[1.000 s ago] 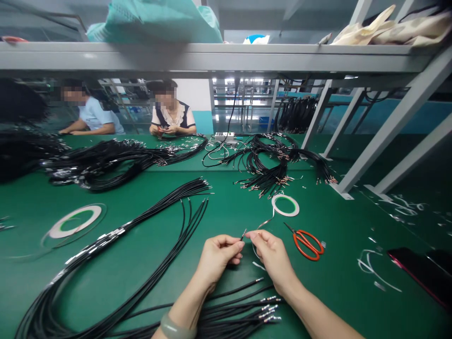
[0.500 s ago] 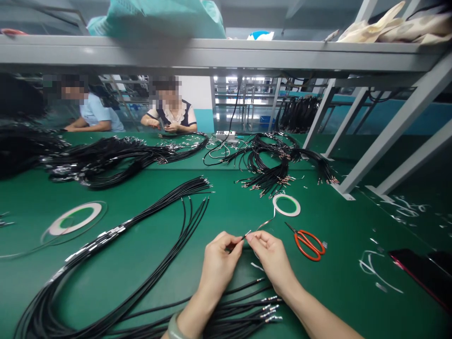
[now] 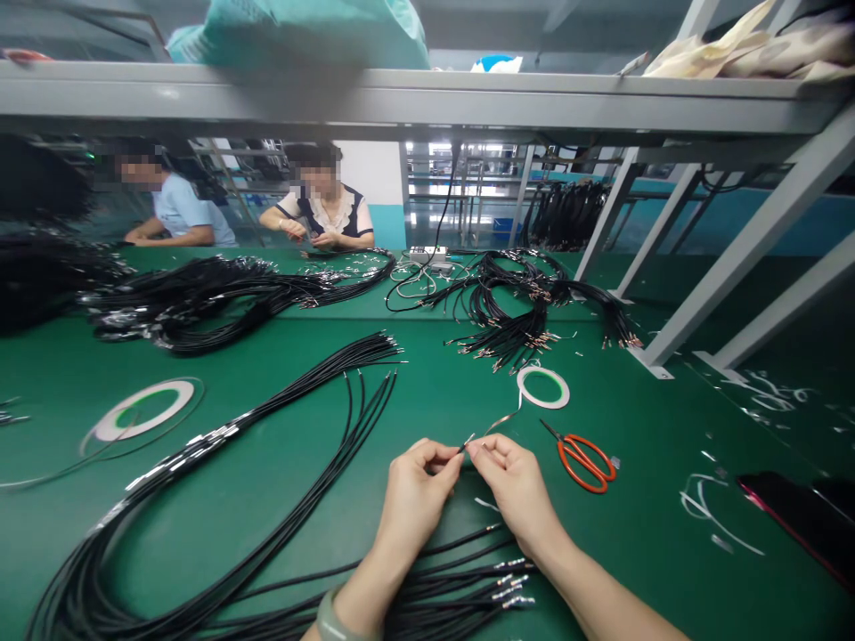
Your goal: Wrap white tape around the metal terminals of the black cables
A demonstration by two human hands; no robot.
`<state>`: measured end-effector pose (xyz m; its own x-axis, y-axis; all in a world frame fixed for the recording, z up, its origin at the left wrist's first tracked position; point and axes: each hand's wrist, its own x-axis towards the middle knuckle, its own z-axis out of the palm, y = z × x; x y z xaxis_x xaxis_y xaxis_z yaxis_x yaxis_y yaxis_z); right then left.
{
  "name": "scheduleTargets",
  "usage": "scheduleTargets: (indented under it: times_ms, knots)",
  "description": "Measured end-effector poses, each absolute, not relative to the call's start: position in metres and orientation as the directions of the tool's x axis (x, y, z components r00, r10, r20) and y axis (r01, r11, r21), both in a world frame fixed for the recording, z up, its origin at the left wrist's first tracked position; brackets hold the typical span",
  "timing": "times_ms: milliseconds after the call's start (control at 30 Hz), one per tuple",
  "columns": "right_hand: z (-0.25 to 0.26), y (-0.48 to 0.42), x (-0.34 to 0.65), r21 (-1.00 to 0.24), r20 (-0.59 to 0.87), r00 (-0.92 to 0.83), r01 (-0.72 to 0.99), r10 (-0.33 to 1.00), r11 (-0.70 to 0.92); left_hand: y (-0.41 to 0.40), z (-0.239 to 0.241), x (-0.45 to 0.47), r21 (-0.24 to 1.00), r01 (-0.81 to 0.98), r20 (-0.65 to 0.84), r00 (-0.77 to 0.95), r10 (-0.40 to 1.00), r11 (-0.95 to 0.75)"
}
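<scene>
My left hand (image 3: 415, 494) is pinched around the thin black cable's end (image 3: 467, 441), whose tip points up and to the right. Close beside it, my right hand (image 3: 517, 490) pinches the free end of a narrow tape strip (image 3: 500, 421) at the cable tip. That strip runs back to a white tape roll (image 3: 565, 388) lying just beyond the hands. Orange-handled scissors (image 3: 585, 465) rest to the right of my right hand. Under my forearms lie several black cables (image 3: 460, 583) with shiny ends. My fingertips hide exactly where tape and cable meet.
A long cable bundle (image 3: 294, 389) curves across the left, near another tape roll (image 3: 107, 425). More cables (image 3: 514, 329) lie at the back. A phone-like dark object (image 3: 794, 516) and tape scraps (image 3: 698, 503) are at right. A metal shelf (image 3: 468, 98) spans overhead; two people sit opposite.
My hands stay almost in place, still pinching the cable end and tape. Across the table, one co-worker's arm has shifted slightly. The view moves a little.
</scene>
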<state>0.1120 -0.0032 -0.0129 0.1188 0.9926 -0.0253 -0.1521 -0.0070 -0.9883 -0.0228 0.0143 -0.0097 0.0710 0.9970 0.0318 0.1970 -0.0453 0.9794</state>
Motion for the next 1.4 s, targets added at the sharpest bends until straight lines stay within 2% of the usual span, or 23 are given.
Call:
scheduleTargets:
  times_ms: [100,333,700,967,1200,1400]
  knots:
    - [-0.014,-0.003,0.113,-0.990,-0.025,0.109,-0.143,0.994,-0.009,0.016,-0.010,-0.021,0.992,0.055,-0.120,0.084,0.989,0.116]
    - [-0.015,-0.003,0.116,-0.998,0.022,0.101,-0.059,0.995,0.028,0.017,-0.007,-0.021,0.980,-0.022,-0.193,0.113,0.975,0.196]
    - [-0.015,-0.001,0.120,-0.993,0.003,0.071,-0.121,0.998,0.012,0.017,-0.002,-0.023,0.957,-0.119,-0.230,0.243,0.942,0.264]
    - [-0.013,0.003,0.126,-0.992,-0.039,0.159,-0.127,0.987,-0.018,0.017,-0.003,-0.025,0.931,-0.191,-0.253,0.279,0.926,0.312]
    - [-0.009,0.000,0.113,-0.975,0.012,0.103,-0.221,0.995,0.034,0.015,-0.004,-0.023,0.931,-0.185,-0.256,0.278,0.926,0.313]
    - [-0.008,0.002,0.122,-0.980,0.080,-0.003,-0.181,0.997,0.078,0.013,0.006,-0.026,0.871,-0.279,-0.289,0.377,0.880,0.405]
